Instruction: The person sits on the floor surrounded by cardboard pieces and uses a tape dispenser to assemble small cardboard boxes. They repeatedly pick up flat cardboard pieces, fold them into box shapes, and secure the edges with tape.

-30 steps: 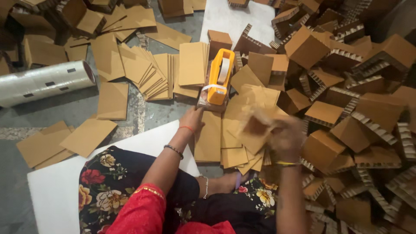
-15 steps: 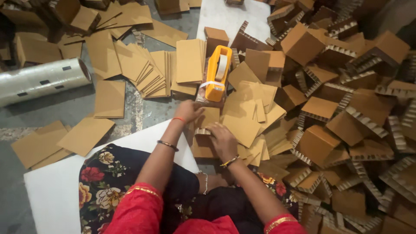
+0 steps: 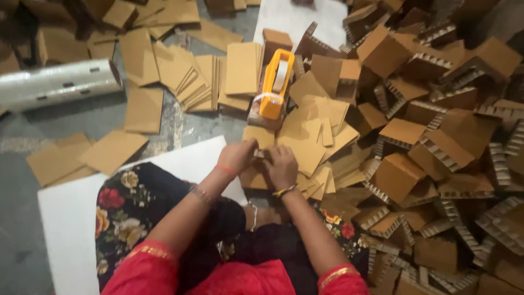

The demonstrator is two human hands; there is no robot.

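- Together, the left hand (image 3: 236, 157) and right hand (image 3: 281, 165) met over a small cardboard piece (image 3: 261, 154), fingers pinched on its edges, apparently to steady it for folding or taping.
- Just beyond them stood a yellow tape dispenser (image 3: 274, 83) on loose flat cardboard sheets (image 3: 305, 143), within easy reach.
- To the right, a heap of folded corrugated boxes (image 3: 436, 136) crowded the working spot.
- Well to the left lay a clear film roll (image 3: 57, 83) on the grey floor (image 3: 98, 117); a white sheet (image 3: 65, 218) lay under the person.
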